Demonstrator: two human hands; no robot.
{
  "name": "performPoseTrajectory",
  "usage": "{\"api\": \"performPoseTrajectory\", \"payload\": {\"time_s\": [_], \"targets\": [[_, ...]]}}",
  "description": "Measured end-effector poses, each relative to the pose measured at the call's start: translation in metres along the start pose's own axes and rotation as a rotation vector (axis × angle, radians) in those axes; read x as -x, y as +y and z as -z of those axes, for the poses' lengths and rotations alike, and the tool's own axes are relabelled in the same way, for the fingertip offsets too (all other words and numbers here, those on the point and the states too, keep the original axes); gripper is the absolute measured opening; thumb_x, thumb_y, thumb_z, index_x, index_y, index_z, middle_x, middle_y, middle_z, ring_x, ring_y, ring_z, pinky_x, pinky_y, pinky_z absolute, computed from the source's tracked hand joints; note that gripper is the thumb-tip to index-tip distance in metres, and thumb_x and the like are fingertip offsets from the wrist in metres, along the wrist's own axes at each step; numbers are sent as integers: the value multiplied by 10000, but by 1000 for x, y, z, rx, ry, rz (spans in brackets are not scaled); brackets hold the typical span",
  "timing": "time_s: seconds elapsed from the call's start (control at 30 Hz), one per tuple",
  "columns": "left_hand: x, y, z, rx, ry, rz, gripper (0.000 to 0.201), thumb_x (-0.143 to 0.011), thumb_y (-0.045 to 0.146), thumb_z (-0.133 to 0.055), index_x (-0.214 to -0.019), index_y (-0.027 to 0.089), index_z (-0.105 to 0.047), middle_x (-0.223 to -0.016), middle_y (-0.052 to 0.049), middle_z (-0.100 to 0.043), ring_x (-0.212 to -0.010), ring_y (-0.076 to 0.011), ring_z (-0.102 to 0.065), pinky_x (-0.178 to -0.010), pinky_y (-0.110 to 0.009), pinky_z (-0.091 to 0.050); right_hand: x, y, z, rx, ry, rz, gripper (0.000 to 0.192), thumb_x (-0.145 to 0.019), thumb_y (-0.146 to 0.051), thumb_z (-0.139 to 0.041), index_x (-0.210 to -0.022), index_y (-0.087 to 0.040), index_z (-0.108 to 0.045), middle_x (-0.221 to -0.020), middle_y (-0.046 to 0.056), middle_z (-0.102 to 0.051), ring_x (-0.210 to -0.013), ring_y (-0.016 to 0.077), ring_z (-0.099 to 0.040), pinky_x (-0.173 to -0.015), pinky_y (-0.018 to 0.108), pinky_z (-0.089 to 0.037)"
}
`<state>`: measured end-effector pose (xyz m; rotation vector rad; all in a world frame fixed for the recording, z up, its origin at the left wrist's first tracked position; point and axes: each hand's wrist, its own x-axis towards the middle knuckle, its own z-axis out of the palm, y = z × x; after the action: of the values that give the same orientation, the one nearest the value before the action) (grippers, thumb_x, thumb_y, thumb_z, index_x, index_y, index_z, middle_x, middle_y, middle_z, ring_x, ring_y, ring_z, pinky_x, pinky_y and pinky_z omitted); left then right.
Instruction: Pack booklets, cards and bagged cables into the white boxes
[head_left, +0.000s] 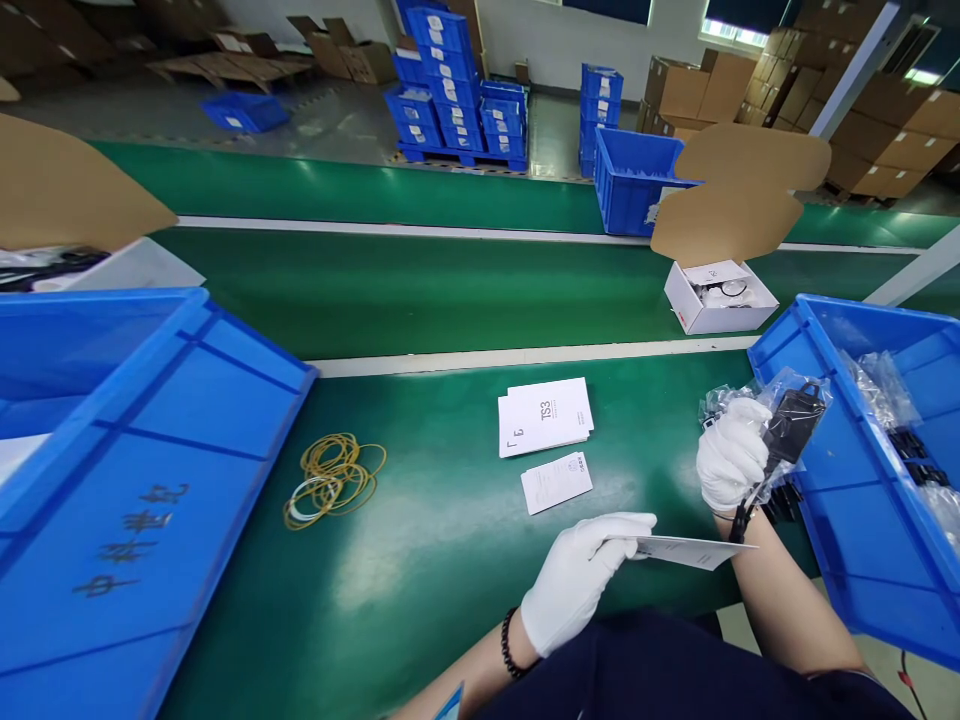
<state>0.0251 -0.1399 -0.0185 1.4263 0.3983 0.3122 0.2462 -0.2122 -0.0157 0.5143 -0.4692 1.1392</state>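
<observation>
Black plastic device in clear crinkled bag [787,425] sits at 3 o'clock, clamped in the white-gloved right hand [731,455] beside the blue plastic crate [847,520]. White-gloved left hand [577,580] pinches a thin white paper leaflet [686,550] at 5 o'clock. White booklets [545,415] lie at centre; yellow rubber bands [334,478] at 9 o'clock.

Single view, head-worn camera: it looked forward and steeply down from above the wearer's own forearms onto the near green bench [420,560], close enough that the blue bins [142,470] overran both side edges. Farther off, the conveyor [420,290] and stacked crates [457,90] filled the upper frame.
</observation>
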Motion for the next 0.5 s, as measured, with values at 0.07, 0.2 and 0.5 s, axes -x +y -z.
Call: {"api": "performPoseTrajectory", "payload": {"time_s": [0.07,0.2,0.5], "targets": [[0,1,0,-3,-6,-6,310,-931,416,-552,-1035,203,-753,-1170,-73,-724,-1009,-213,-702,-877,-297,-574,-6,2,2,-9,-21,28,520,-926,-322,16,-1000,-137,-464,-633,-69,-428,-495,-7,-457,-523,141,-248],[0,-1,1,9,-47,-66,302,-952,404,-537,-987,209,-765,-1158,-71,-728,-1061,-215,-680,-879,-293,-567,-8,2,7,-1,-52,-5,415,-917,-430,-118,-954,-170,-439,-584,-90,-421,-445,-3,-438,-490,112,-258],[3,-1,-1,54,-83,-49,346,-948,443,-548,-999,187,-774,-1209,-113,-700,-865,-184,-695,-773,-279,-554,-3,-5,1,465,97,-154,428,-971,-416,-105,-921,-196,-469,-490,-114,-390,-287,0,-309,-417,96,-255]]}}
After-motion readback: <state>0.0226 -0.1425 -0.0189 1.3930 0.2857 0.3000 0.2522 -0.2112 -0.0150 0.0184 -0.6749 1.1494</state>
